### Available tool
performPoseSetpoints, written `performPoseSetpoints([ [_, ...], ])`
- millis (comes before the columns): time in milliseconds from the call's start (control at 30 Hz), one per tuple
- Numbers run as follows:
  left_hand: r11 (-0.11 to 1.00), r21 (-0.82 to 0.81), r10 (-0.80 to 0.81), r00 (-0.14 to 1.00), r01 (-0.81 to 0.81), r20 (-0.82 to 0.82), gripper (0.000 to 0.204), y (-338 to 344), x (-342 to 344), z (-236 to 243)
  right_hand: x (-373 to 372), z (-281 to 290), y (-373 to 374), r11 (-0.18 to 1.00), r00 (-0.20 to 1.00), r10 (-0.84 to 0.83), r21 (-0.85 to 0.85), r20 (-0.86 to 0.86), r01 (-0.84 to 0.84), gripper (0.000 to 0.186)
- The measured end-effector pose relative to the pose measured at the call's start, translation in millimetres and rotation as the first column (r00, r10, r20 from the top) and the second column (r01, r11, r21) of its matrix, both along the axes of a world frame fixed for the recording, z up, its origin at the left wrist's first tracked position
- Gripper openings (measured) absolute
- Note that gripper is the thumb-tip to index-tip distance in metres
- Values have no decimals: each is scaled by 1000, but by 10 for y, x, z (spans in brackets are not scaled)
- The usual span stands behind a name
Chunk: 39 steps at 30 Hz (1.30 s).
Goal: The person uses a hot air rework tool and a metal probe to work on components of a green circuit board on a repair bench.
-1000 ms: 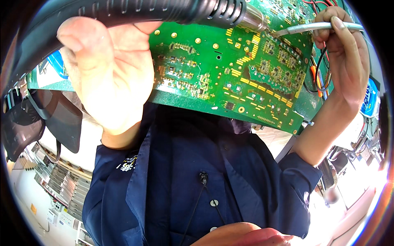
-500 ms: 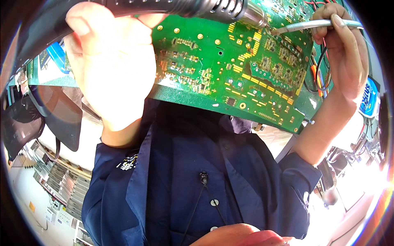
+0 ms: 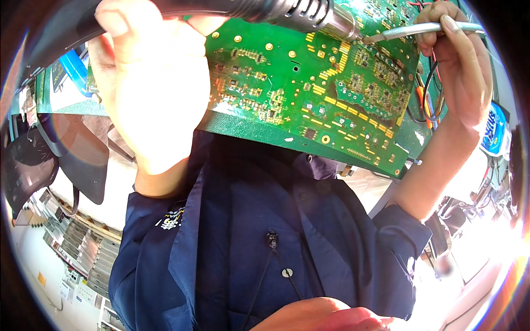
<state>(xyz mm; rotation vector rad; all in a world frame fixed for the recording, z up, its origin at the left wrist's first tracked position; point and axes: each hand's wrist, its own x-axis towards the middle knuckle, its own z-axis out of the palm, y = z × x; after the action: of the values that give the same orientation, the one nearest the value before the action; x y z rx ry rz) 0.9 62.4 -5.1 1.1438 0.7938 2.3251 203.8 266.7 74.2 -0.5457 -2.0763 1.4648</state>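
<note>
A large green circuit board (image 3: 301, 83) lies in front of me, dotted with gold pads and small components. My left hand (image 3: 152, 83), washed out by glare, is closed round the black handle of a hot air gun (image 3: 287, 12). Its metal nozzle is close over the upper part of the board. My right hand (image 3: 461, 60) pinches a slim silver tool (image 3: 408, 31) with a narrow pointed tip; whether it is tweezers or a blade I cannot tell. The tip is beside the nozzle's mouth, at the board's components. Whether it touches them is unclear.
A green work mat (image 3: 243, 127) shows under the board's near edge. Right of the board lie an orange-handled tool (image 3: 424, 105), red and black wires, and a blue and white packet (image 3: 495, 129). A black chair (image 3: 83, 154) stands at the left.
My right hand and the silver tool have shifted slightly left, the tip closer to the nozzle. The hot air gun has hardly moved. Both hands keep their hold.
</note>
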Motion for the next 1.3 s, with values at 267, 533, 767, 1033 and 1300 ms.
performPoseSetpoints([
  [267, 999, -29, 31, 999, -30, 20, 63, 9, -21, 11, -18, -6, 12, 995, 997, 42, -89, 61, -37, 30],
  [533, 977, -206, -22, 986, 57, 167, 29, -257, -76, 68, 154, 16, 254, 997, 962, 70, -55, 264, -57, 35],
  [767, 991, -101, -55, 953, 89, 298, 42, -107, 15, 173, 212, 46, 301, 996, 978, 64, -76, 197, -50, 37],
  [1033, 948, -295, 183, 963, -119, 200, 69, -174, 36, 202, 549, 289, 261, 973, 976, -147, 203, 163, 113, 33],
  [1300, 967, -235, -34, 964, 98, 262, 68, -295, -22, 198, 349, 834, -263, 744, 823, 129, 495, 554, -450, 26],
])
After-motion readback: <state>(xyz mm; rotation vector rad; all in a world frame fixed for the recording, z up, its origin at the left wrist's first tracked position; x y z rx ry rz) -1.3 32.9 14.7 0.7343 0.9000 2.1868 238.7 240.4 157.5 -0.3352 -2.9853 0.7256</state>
